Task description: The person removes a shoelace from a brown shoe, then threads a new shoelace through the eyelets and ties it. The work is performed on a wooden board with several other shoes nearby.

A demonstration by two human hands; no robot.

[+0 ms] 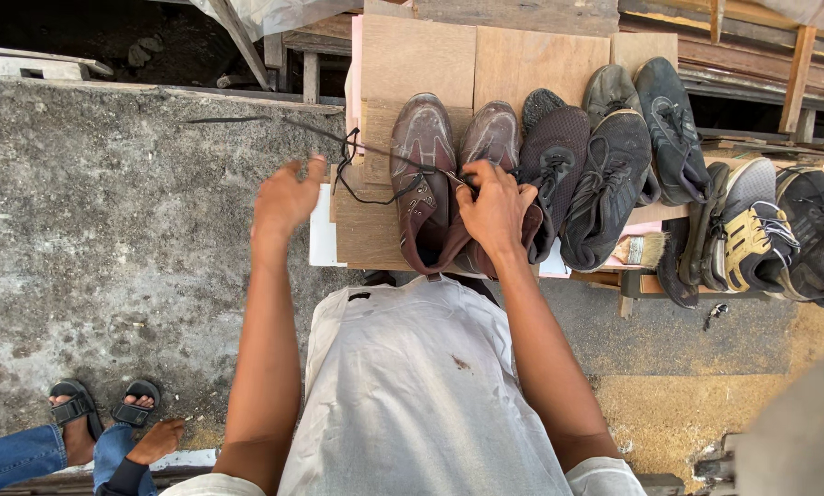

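Note:
A pair of brown leather boots stands on plywood boards [412, 55]. My right hand [494, 209] rests on the right brown boot [493, 138], fingers pinched at its lacing. My left hand [285, 197] is raised to the left of the left brown boot [423, 165], fingers apart, beside a black shoelace [357, 152] that runs out from the boots toward the upper left. Whether the left hand touches the lace is unclear.
Several dark sneakers [614, 165] line up to the right of the boots, with a yellow-and-grey one [747, 230] farther right. A brush [639, 248] lies beneath them. Rough concrete [109, 230] spreads left. Another person's sandalled feet [100, 413] sit at bottom left.

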